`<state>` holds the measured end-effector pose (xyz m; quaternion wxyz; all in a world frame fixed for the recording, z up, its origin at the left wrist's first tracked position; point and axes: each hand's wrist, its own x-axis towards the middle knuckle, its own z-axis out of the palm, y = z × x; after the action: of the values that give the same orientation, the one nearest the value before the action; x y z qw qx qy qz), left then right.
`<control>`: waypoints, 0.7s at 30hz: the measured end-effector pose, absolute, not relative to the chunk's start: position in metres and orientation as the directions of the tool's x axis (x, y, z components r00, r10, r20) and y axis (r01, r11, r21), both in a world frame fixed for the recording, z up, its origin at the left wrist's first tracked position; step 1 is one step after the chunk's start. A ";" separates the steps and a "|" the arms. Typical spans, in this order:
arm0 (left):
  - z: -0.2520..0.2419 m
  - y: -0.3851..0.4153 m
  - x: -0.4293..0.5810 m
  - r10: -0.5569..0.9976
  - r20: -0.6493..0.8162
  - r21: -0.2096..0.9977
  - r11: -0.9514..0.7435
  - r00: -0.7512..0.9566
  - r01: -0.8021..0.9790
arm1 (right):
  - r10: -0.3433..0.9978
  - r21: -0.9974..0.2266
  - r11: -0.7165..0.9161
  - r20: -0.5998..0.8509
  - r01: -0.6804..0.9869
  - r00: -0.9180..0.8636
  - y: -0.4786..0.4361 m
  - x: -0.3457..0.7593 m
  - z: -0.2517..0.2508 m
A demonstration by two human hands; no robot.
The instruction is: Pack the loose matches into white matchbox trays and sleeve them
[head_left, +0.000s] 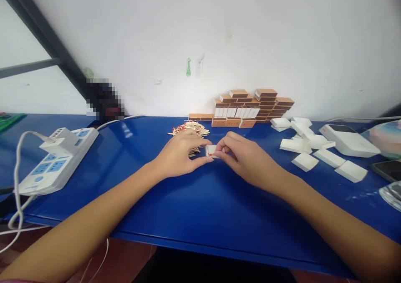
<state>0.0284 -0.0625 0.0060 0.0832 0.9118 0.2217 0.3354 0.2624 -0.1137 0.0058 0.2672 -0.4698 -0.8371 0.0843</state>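
Head camera shows me a small white rectangular tray [211, 149] over the glossy blue table [194, 208], its left end pinched between the left hand's [181, 153] thumb and fingers. The right hand [246, 157] bunches its fingertips at the other end; whether they grip anything, I cannot tell. Behind, slender red-tipped wooden matches [196, 128] lie heaped, near brick-like brown boxes [267, 107]; smooth white boxy pieces [305, 162] scatter rightward.

Pale wall [266, 36] spans far side, scuffed, with small green patch [188, 67] near middle. Glossy blue tabletop [200, 216] meets it. Dark diagonal beam [37, 28] far left, thinner crossbar [31, 67] joining. Reddish-brown floor [125, 253] below near edge. Soft light.
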 end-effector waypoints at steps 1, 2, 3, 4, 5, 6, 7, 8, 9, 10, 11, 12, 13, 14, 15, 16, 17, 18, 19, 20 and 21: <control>0.006 -0.062 0.028 0.461 0.575 0.300 -0.888 0.676 0.350 | 0.834 -0.397 0.540 0.368 0.742 -0.410 -0.113 0.262 0.005; 0.006 -0.062 0.028 0.462 0.575 0.298 -0.887 0.675 0.353 | 0.836 -0.399 0.537 0.366 0.743 -0.408 -0.113 0.263 0.005; 0.006 -0.061 0.028 0.463 0.577 0.297 -0.886 0.673 0.356 | 0.837 -0.395 0.536 0.360 0.746 -0.411 -0.111 0.264 0.005; 0.006 -0.061 0.028 0.464 0.579 0.295 -0.886 0.670 0.358 | 0.838 -0.389 0.537 0.349 0.749 -0.419 -0.110 0.266 0.004; 0.007 -0.061 0.027 0.465 0.581 0.294 -0.885 0.668 0.361 | 0.838 -0.383 0.538 0.337 0.751 -0.429 -0.109 0.268 0.004; 0.007 -0.061 0.027 0.470 0.580 0.296 -0.882 0.665 0.366 | 0.838 -0.379 0.541 0.326 0.751 -0.439 -0.108 0.269 0.004; 0.007 -0.061 0.027 0.478 0.577 0.299 -0.878 0.662 0.373 | 0.836 -0.378 0.545 0.322 0.749 -0.445 -0.107 0.270 0.005; 0.008 -0.061 0.026 0.488 0.572 0.304 -0.873 0.660 0.382 | 0.833 -0.381 0.548 0.327 0.745 -0.445 -0.106 0.270 0.005; 0.008 -0.061 0.026 0.500 0.565 0.312 -0.866 0.656 0.391 | 0.832 -0.387 0.549 0.342 0.741 -0.438 -0.106 0.270 0.005; 0.008 -0.062 0.026 0.509 0.560 0.320 -0.860 0.653 0.397 | 0.829 -0.394 0.550 0.362 0.736 -0.425 -0.106 0.269 0.005; 0.008 -0.062 0.026 0.516 0.555 0.327 -0.857 0.652 0.399 | 0.827 -0.403 0.551 0.382 0.731 -0.412 -0.107 0.268 0.005; 0.008 -0.063 0.027 0.519 0.554 0.333 -0.855 0.651 0.397 | 0.826 -0.414 0.550 0.398 0.725 -0.400 -0.108 0.266 0.005; 0.008 -0.063 0.027 0.520 0.556 0.339 -0.854 0.648 0.394 | 0.826 -0.427 0.549 0.406 0.718 -0.391 -0.108 0.264 0.005; 0.008 -0.064 0.027 0.519 0.560 0.343 -0.855 0.646 0.390 | 0.827 -0.440 0.548 0.410 0.711 -0.384 -0.109 0.262 0.006; 0.009 -0.064 0.027 0.517 0.563 0.343 -0.856 0.645 0.386 | 0.828 -0.451 0.548 0.414 0.705 -0.378 -0.110 0.260 0.007; 0.009 -0.063 0.027 0.515 0.566 0.342 -0.857 0.644 0.385 | 0.827 -0.457 0.547 0.424 0.701 -0.369 -0.111 0.259 0.008; 0.010 -0.062 0.026 0.517 0.567 0.340 -0.856 0.641 0.390 | 0.824 -0.457 0.546 0.442 0.702 -0.353 -0.111 0.258 0.009; 0.011 -0.061 0.024 0.522 0.567 0.337 -0.853 0.637 0.400 | 0.818 -0.450 0.545 0.472 0.708 -0.330 -0.112 0.258 0.010; 0.012 -0.058 0.022 0.529 0.566 0.331 -0.848 0.632 0.414 | 0.808 -0.440 0.543 0.506 0.715 -0.302 -0.113 0.257 0.010; 0.014 -0.055 0.019 0.541 0.567 0.322 -0.840 0.621 0.438 | 0.798 -0.433 0.541 0.535 0.721 -0.278 -0.114 0.256 0.010; 0.016 -0.052 0.016 0.552 0.574 0.307 -0.830 0.605 0.465 | 0.792 -0.431 0.542 0.549 0.721 -0.267 -0.115 0.254 0.009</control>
<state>0.0163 -0.0518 0.0160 0.0634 0.8936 0.2846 0.3412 0.2537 -0.1150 0.0090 0.3738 -0.4760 -0.7947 0.0470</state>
